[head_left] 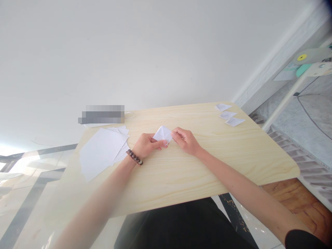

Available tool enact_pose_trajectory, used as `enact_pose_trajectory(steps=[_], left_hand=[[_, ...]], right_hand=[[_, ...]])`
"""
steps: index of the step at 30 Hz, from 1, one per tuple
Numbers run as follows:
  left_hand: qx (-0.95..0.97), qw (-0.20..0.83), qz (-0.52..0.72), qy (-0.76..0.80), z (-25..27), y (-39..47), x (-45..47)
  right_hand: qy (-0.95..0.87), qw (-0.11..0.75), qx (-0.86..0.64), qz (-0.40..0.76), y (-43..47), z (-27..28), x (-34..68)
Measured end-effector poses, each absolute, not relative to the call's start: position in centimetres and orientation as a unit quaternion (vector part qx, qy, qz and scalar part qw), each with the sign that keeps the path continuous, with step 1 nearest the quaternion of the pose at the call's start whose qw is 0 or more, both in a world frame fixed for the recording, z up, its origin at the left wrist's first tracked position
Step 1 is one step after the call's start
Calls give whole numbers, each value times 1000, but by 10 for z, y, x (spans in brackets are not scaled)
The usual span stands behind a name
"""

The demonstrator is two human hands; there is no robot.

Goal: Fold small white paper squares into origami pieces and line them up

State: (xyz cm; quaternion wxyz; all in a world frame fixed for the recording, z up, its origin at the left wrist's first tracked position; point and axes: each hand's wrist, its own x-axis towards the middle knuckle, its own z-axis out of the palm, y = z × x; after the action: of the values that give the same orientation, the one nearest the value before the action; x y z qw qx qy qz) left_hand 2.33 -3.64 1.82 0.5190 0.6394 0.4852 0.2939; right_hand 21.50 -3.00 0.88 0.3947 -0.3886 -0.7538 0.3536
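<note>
Between my hands, above the middle of the table, is a small folded piece of white paper point(163, 132) with creases meeting near its centre. My left hand point(147, 144), with a beaded bracelet at the wrist, grips it from the left, thumb on its front face and fingers behind. My right hand point(186, 140) pinches its right corner between thumb and fingertips. The paper's back and the fingers behind it are hidden.
A fanned stack of white sheets point(102, 148) lies on the left of the wooden table point(166, 185). Behind it is a blurred-out dark object point(103, 114). Three folded white papers point(234, 121) lie at the back right. A pale wall point(145, 55) rises behind the table.
</note>
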Motion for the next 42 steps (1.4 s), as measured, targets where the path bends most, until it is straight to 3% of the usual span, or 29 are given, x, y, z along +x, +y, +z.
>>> enact_pose_trajectory(steps=[10,17,24,34,42], left_hand=[[631,529,304,479,18,-37,25],[613,597,323,404,17,-35,21],[614,584,318,426,16,-33,20],[660,476,289,505,15,-35,23],[667,486,278,493,15,-35,22]], right_hand=[[-758,384,-396,348,-29,8,215],[-752,388,-404,348,-29,8,216],[-756,379,-411,342,-28,8,215],[-780,359,-387,337,-29,6,213],[-791,353,-376,330,-29,9,214]])
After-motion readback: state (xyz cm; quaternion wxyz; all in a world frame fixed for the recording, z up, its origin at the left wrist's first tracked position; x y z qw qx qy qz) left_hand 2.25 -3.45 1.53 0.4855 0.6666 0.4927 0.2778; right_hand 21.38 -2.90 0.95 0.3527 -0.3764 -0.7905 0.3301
